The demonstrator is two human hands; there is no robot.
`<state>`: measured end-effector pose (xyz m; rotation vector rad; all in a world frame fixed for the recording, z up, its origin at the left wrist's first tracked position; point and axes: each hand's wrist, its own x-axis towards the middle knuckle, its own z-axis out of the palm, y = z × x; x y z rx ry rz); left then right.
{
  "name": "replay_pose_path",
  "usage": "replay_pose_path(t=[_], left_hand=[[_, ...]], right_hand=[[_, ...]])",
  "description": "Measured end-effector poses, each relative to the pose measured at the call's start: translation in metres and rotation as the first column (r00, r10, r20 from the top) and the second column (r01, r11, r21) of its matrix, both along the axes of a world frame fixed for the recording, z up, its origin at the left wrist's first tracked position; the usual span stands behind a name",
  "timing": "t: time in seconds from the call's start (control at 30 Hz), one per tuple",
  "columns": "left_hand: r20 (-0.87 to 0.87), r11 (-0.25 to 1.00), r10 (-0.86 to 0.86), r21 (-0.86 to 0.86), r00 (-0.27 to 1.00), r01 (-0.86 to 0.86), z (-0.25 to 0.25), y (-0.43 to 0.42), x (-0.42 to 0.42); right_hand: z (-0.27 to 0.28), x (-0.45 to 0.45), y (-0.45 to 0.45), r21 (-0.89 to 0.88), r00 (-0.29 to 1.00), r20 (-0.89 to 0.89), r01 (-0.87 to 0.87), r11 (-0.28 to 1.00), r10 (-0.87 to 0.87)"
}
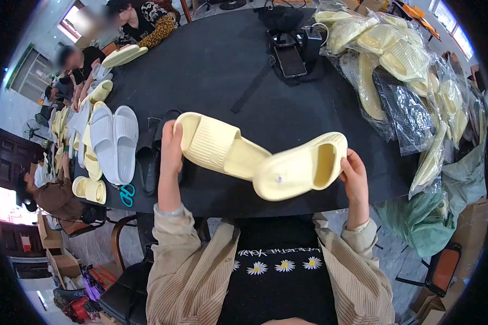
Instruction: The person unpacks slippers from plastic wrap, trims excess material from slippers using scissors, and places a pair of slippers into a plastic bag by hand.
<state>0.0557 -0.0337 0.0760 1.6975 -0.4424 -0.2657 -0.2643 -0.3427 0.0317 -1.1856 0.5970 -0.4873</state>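
Note:
Two pale yellow slide slippers are held over the black table, overlapping in the middle. My left hand [172,149] grips the toe end of the left slipper [214,143], whose ribbed strap faces up. The right slipper [293,172] is turned so its foot opening points toward my right hand [354,172], which pinches its edge. Its heel end lies over the heel of the other slipper. A small mark shows on its pale surface. Beside my left hand, black slippers [146,162] and a pair of grey slippers [114,138] lie on the table.
Plastic-wrapped yellow slippers [398,46] are heaped at the right, with black wrapped ones [404,114] among them. A phone [290,59] and black gear lie at the back. Teal scissors [127,195] rest near the left edge. Other people sit along the left.

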Motion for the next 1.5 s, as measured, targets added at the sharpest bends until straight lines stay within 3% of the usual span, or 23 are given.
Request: replay_pose_path(t=[0.07, 0.2, 0.3, 0.33, 0.47, 0.53, 0.6, 0.63, 0.67, 0.73, 0.77, 0.83, 0.87, 0.93, 1.07, 1.13, 1.2, 1.27, 1.37, 1.43, 1.47, 1.5], left_hand=[[0.115, 0.998, 0.066, -0.005, 0.991, -0.066, -0.011, 0.005, -0.029], [-0.085, 0.912, 0.23, -0.33, 0.969, -0.246, -0.033, -0.015, -0.101], [-0.148, 0.823, 0.311, -0.452, 0.939, -0.344, -0.051, -0.028, -0.144], [-0.032, 0.852, 0.326, -0.424, 0.945, -0.308, -0.055, -0.027, -0.151], [-0.128, 0.801, 0.318, -0.493, 0.939, -0.339, -0.05, -0.006, -0.142], [-0.181, 0.782, 0.338, -0.491, 0.924, -0.383, -0.048, 0.016, -0.129], [-0.039, 0.924, 0.262, -0.277, 0.964, -0.262, -0.056, 0.048, -0.114], [-0.182, 0.965, 0.128, -0.204, 0.975, -0.165, -0.041, 0.063, -0.12], [-0.193, 0.966, 0.142, -0.186, 0.971, -0.178, -0.039, 0.069, -0.123], [-0.361, 0.879, 0.167, -0.366, 0.917, -0.304, -0.05, 0.094, -0.131], [-0.352, 0.871, 0.202, -0.363, 0.914, -0.332, -0.053, 0.108, -0.131], [-0.477, 0.709, 0.409, -0.37, 0.778, -0.6, -0.054, 0.139, -0.128], [-0.408, 0.656, 0.431, -0.47, 0.805, -0.59, -0.061, 0.161, -0.124], [-0.335, 0.481, 0.608, -0.566, 0.719, -0.67, -0.059, 0.195, -0.113], [-0.211, 0.325, 0.766, -0.688, 0.607, -0.649, -0.043, 0.258, -0.066], [-0.227, 0.278, 0.792, -0.693, 0.566, -0.666, -0.039, 0.295, -0.024], [-0.369, 0.138, 0.724, -0.75, 0.582, -0.647, -0.041, 0.344, 0.032], [-0.282, 0.213, 0.785, -0.712, 0.551, -0.669, -0.041, 0.384, 0.089], [-0.391, 0.128, 0.679, -0.77, 0.621, -0.625, -0.032, 0.431, 0.169], [-0.342, 0.279, 0.617, -0.747, 0.708, -0.604, -0.033, 0.45, 0.205], [-0.339, 0.278, 0.615, -0.752, 0.712, -0.598, -0.025, 0.438, 0.203], [-0.455, 0.275, 0.589, -0.664, 0.668, -0.695, -0.019, 0.424, 0.2]], right_hand=[[0.002, 0.0, 0.01, -0.062, 0.997, -0.009, 0.078, 0.995, -0.079], [0.008, 0.015, 0.027, -0.128, 0.999, 0.006, 0.049, 0.991, -0.049], [0.013, 0.024, 0.047, -0.169, 0.999, 0.023, -0.018, 0.986, 0.022], [0.018, 0.025, 0.052, -0.181, 0.999, 0.008, -0.05, 0.982, 0.052], [0.032, 0.018, 0.069, -0.206, 0.986, 0.028, -0.156, 0.966, 0.166], [0.038, 0.014, 0.083, -0.226, 0.965, -0.079, -0.262, 0.938, 0.25], [0.028, 0.008, 0.09, -0.25, 0.95, 0.058, -0.283, 0.926, 0.306], [0.028, 0.007, 0.09, -0.334, 0.944, 0.074, -0.281, 0.9, 0.323], [0.033, 0.007, 0.09, -0.414, 0.934, 0.09, -0.28, 0.866, 0.345], [0.051, 0.012, 0.09, -0.525, 0.891, 0.186, -0.266, 0.808, 0.414], [0.059, 0.015, 0.093, -0.61, 0.906, 0.181, -0.202, 0.767, 0.383], [0.056, 0.02, 0.085, -0.65, 0.915, 0.198, -0.146, 0.746, 0.352], [0.053, 0.023, 0.081, -0.628, 0.917, 0.205, -0.144, 0.765, 0.342], [0.053, 0.031, 0.078, -0.572, 0.904, 0.233, -0.171, 0.802, 0.359], [0.049, 0.036, 0.078, -0.447, 0.927, 0.112, -0.273, 0.852, 0.357], [0.05, 0.037, 0.084, -0.419, 0.909, 0.063, -0.351, 0.837, 0.413], [0.047, 0.038, 0.087, -0.412, 0.898, 0.068, -0.372, 0.832, 0.435], [0.049, 0.038, 0.092, -0.385, 0.887, 0.028, -0.415, 0.824, 0.46], [0.049, 0.038, 0.095, -0.395, 0.886, -0.006, -0.428, 0.813, 0.463], [0.05, 0.037, 0.095, -0.399, 0.884, -0.023, -0.436, 0.807, 0.466], [0.05, 0.035, 0.095, -0.408, 0.881, -0.03, -0.441, 0.799, 0.472], [0.049, 0.035, 0.094, -0.417, 0.878, -0.035, -0.447, 0.792, 0.477]])
